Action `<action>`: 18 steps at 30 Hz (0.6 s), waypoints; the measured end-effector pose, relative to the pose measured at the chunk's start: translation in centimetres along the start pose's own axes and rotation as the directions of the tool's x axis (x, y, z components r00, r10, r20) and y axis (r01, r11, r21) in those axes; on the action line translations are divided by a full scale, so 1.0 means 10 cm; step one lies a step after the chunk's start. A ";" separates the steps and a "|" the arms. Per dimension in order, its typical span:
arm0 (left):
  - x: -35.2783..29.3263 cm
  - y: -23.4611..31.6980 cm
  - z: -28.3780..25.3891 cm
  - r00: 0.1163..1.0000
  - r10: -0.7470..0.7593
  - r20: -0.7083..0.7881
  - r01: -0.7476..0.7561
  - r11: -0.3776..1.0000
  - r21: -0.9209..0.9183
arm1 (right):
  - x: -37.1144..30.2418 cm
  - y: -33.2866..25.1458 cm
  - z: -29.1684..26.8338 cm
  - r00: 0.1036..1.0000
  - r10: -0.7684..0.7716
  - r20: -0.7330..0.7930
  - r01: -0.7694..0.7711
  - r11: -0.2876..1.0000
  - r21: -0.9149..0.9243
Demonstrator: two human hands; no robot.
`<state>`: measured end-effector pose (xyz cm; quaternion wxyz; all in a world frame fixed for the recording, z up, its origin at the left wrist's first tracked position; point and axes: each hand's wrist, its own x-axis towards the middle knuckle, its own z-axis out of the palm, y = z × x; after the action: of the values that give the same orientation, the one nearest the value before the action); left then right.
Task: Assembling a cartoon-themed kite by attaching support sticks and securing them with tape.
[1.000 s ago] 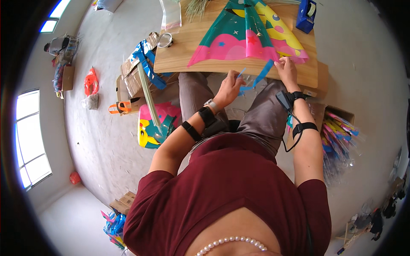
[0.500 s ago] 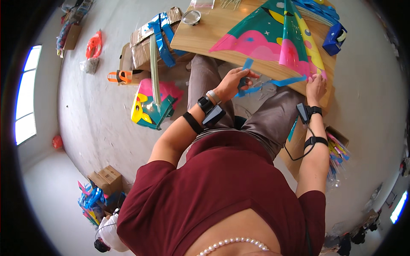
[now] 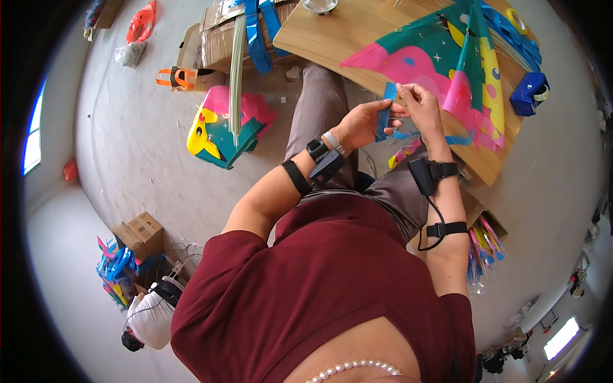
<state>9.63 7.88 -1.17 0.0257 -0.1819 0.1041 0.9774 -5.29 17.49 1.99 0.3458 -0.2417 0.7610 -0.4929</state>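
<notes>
A blue ribbon (image 3: 385, 118) stands up between the fingers of my left hand (image 3: 365, 126), which is closed around it in front of the table edge. My right hand (image 3: 424, 115) is beside it, thumb and fingertips pinched at the ribbon's upper end. The ribbon's loose tail trails right, below my right wrist, toward the kite. On the table lies a triangular kite (image 3: 415, 46) in green, pink and yellow, with a folded ridge down its middle. Its pink lower edge is just beyond my right hand.
The wooden table (image 3: 338, 35) also bears a small round dish (image 3: 319, 5), a blue tape dispenser (image 3: 529, 94) and blue ribbons (image 3: 511, 35). Left of my legs, pale sticks (image 3: 237, 83) lean over a folded kite (image 3: 223, 127) near a cardboard box (image 3: 217, 38). Packaged kites (image 3: 485, 249) stand at right.
My right hand has left the kite's lower corner and moved left to my left hand, pinching at the ribbon's end. The view has shifted, and my left hand has moved slightly right.
</notes>
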 end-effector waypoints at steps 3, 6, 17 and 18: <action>-0.02 0.07 -0.08 1.000 -0.019 0.012 0.019 0.999 -0.026 | 0.06 -0.11 0.07 0.997 0.040 0.059 -0.042 0.998 0.042; -0.02 0.14 -0.11 1.000 -0.023 0.018 0.024 0.999 -0.029 | 0.16 -0.16 0.10 0.984 0.135 0.115 -0.138 0.990 0.016; -0.02 0.24 -0.30 0.990 0.097 -0.102 -0.071 0.969 0.236 | 0.43 -0.16 0.33 0.999 0.041 0.011 -0.035 0.942 -0.334; -0.02 0.24 -0.31 0.989 0.101 -0.105 -0.075 0.970 0.232 | 0.45 -0.15 0.35 0.999 0.041 0.018 -0.033 0.941 -0.336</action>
<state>10.69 4.86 -3.40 -0.0031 -0.2297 0.2248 0.9469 -5.49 11.64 1.08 0.3183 -0.2888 0.8338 -0.3465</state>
